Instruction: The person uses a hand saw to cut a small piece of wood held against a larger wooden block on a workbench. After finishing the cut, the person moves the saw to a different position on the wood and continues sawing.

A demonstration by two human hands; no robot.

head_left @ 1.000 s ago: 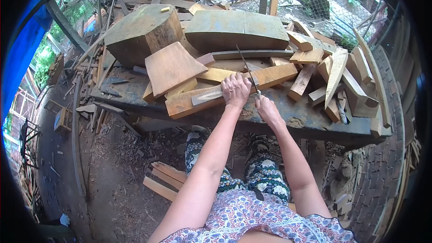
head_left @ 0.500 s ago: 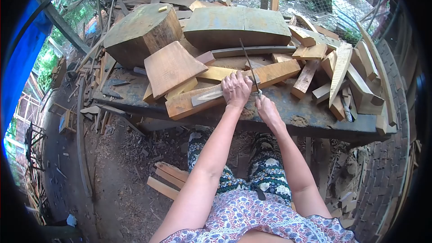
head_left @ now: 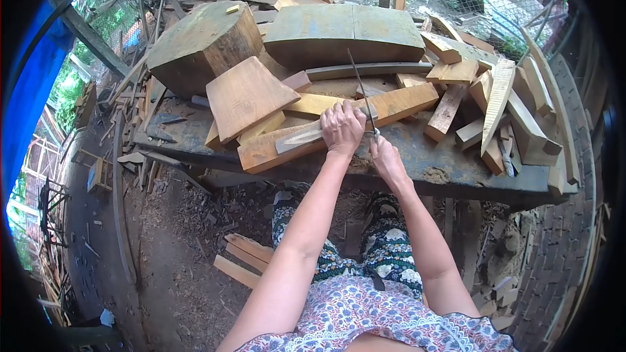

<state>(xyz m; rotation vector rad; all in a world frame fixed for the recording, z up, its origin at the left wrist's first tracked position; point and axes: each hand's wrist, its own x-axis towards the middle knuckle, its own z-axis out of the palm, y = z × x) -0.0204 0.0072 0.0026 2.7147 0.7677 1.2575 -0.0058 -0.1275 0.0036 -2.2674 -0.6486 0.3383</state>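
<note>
My left hand (head_left: 342, 129) is closed over a narrow greyish strip of wood (head_left: 297, 141), pressing it onto a thick wooden beam (head_left: 407, 103) that lies aslant across the bench. In my right hand (head_left: 386, 156) is the handle of a handsaw (head_left: 358, 78), the grip mostly hidden by the fingers. Its thin blade points away from me, seen nearly edge-on, and crosses the strip's right end just beside my left hand. A flat trapezoid board (head_left: 250, 99) leans on other pieces to the left of the beam.
Behind the beam stand a large wood block (head_left: 205, 42) and a long curved block (head_left: 344, 36). Offcuts (head_left: 502, 104) are heaped at the right end of the dark workbench (head_left: 450, 186). Several wood pieces (head_left: 244, 261) lie on the ground by my legs.
Both hands stay in nearly the same place on the strip and saw. The saw blade has shifted barely, and the view has tilted slightly.
</note>
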